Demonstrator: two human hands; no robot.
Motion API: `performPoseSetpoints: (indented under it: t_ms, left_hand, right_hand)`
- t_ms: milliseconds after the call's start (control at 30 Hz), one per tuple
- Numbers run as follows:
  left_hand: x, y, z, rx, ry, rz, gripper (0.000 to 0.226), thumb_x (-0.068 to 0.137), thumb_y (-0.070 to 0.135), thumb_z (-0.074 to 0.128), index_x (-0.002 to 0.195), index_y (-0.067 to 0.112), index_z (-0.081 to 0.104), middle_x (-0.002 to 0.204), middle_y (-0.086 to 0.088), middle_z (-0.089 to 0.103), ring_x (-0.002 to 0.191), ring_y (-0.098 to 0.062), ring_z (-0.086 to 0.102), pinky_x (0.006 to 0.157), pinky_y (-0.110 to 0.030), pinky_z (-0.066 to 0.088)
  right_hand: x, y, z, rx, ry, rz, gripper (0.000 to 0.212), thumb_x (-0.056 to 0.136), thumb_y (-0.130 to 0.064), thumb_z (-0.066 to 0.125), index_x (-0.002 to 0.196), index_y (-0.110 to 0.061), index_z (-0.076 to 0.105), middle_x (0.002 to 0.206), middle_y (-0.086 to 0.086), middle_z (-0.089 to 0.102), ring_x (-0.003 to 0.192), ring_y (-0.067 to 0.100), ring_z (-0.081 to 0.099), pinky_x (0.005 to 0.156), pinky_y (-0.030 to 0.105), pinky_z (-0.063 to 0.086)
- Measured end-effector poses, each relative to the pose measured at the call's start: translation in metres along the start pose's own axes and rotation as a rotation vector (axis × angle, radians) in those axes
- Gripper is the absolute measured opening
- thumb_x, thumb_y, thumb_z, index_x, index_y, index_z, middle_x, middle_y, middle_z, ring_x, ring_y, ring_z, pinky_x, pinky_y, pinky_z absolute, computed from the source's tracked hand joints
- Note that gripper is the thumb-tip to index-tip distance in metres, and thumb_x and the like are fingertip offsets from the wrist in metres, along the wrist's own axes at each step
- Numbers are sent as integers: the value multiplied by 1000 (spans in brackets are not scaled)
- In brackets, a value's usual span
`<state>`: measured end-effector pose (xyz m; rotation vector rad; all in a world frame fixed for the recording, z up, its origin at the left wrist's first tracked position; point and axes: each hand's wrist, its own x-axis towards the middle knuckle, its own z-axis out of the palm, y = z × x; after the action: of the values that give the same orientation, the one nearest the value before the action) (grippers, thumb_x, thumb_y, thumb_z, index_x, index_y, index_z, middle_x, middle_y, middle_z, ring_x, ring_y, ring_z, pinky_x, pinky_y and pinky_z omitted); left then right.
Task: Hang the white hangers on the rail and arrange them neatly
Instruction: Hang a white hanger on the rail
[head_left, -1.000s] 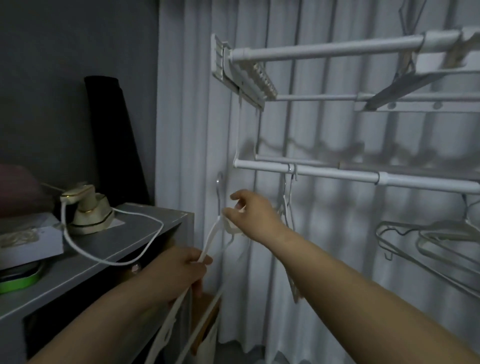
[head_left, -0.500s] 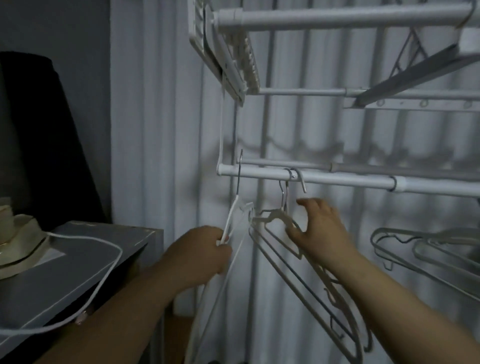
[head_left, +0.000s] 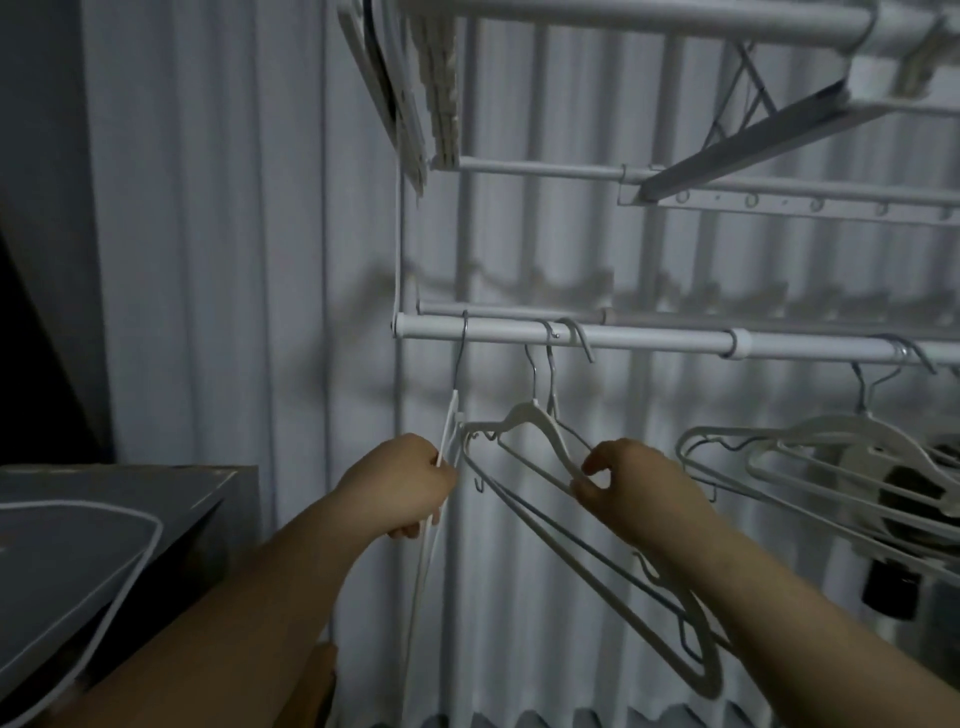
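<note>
Table: a grey flat-topped table (head_left: 156, 499) fills the lower left of the frame, with a looped white cord (head_left: 136, 564) lying on it.
Curtain: a pleated white curtain (head_left: 234, 260) hangs behind everything.
Left hand: the left hand (head_left: 400, 483), left of centre, has its fingers curled tight round a thin white plastic hanger seen edge-on (head_left: 449, 426).
Edge-on hanger: it hangs almost straight down, and its metal hook sits over the left end of the rail.
Rail: a white horizontal metal rail (head_left: 649, 338) crosses the frame from centre to the right edge.
Middle hangers: a pair of white plastic hangers with metal hooks (head_left: 524, 415) hangs from the rail just right of the edge-on one, swung so that the lower ends slant toward lower right.
Right hand: the right hand (head_left: 639, 488), right of centre, pinches a sloping arm of the pair between thumb and forefinger; the other fingers are curled.
Far hangers: a cluster of white plastic hangers (head_left: 831, 441) hangs from the rail near the right edge, well apart from both hands.
</note>
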<state>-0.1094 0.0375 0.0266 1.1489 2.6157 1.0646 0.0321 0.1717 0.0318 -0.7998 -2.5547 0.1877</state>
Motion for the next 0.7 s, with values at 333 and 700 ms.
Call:
performPoseSetpoints:
  t_ms: [333, 700]
  left_hand:
    - [-6, 11, -26, 244, 840, 432, 32, 88, 27, 43, 101, 11, 67, 93, -9, 70, 91, -31, 64, 76, -31, 46]
    - [54, 21, -36, 590, 522, 501, 51, 96, 27, 38, 143, 16, 23, 152, 1, 25, 141, -14, 19, 115, -33, 1]
  right_hand:
    - [-11, -11, 5, -344, 282, -79, 43, 66, -32, 77, 100, -10, 64, 95, 8, 63, 86, 26, 60, 72, 34, 50]
    - [-6, -15, 19, -390, 35, -117, 26, 90, -3, 42, 113, -9, 49, 66, 0, 45, 67, 20, 44, 73, 27, 30]
